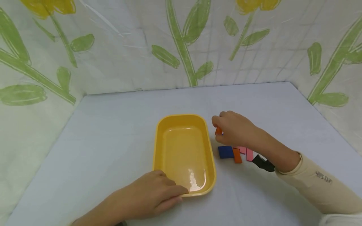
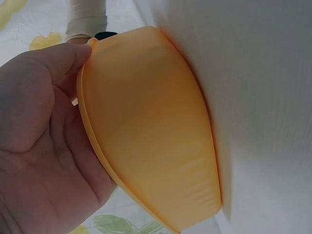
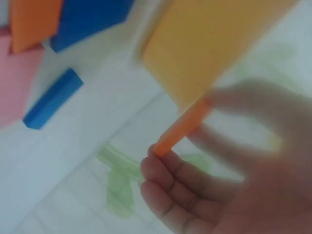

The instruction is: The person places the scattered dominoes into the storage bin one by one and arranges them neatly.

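A yellow tray (image 1: 183,147) lies on the table, and nothing is in it. My left hand (image 1: 147,194) grips its near rim; in the left wrist view the thumb of the left hand (image 2: 48,122) lies on the rim of the tray (image 2: 151,126), fingers inside. To the right of the tray, my right hand (image 1: 237,128) pinches an orange piece (image 1: 218,130) above the table. The right wrist view shows that orange piece (image 3: 183,126) between thumb and fingertips of the right hand (image 3: 229,161), with a small blue piece (image 3: 53,100) lying below.
Below my right hand lie a blue piece (image 1: 225,152), another orange piece (image 1: 237,156), pink pieces (image 1: 249,154) and a dark green piece (image 1: 263,163) near the right forearm. A white cloth with painted flowers (image 1: 181,44) hangs behind the table.
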Tool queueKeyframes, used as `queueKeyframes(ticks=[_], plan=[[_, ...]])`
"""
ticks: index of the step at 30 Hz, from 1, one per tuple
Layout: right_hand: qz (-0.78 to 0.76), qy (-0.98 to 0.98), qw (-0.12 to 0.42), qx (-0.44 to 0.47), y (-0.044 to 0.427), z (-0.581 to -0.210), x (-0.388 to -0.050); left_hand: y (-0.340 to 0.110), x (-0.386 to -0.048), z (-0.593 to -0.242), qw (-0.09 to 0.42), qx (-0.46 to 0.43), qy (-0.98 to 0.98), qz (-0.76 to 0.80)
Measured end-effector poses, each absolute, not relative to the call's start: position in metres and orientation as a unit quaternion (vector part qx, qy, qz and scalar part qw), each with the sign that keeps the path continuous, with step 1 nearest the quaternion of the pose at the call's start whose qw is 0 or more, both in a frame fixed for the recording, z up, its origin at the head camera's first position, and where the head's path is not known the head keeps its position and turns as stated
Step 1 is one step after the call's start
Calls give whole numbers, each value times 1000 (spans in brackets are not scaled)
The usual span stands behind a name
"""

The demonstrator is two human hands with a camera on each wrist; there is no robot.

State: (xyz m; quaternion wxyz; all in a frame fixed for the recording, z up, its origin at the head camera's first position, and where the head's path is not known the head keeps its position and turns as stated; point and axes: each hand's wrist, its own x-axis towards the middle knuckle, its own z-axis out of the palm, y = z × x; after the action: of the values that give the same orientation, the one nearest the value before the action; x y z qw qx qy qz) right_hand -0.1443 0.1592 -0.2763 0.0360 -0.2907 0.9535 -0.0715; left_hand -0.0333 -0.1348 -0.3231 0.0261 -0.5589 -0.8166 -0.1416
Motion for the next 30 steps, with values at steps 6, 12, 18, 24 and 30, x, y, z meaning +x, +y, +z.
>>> queueKeyframes(ticks=[6,12,18,24,30], plan=[[-99,944,20,-313,154,-267,-147,-136,-33,-325,26,-557,-818,-140],[-106,938,12,-329,142,-264,-147,-137,-34,-325,7,-552,-822,-141],[-99,936,30,-337,125,-261,-147,-138,-34,-325,-11,-548,-824,-145],[-105,923,60,-365,110,-266,-148,-139,-35,-324,-12,-549,-824,-139],[-85,917,75,-383,99,-278,-149,-138,-34,-323,1,-558,-819,-135]])
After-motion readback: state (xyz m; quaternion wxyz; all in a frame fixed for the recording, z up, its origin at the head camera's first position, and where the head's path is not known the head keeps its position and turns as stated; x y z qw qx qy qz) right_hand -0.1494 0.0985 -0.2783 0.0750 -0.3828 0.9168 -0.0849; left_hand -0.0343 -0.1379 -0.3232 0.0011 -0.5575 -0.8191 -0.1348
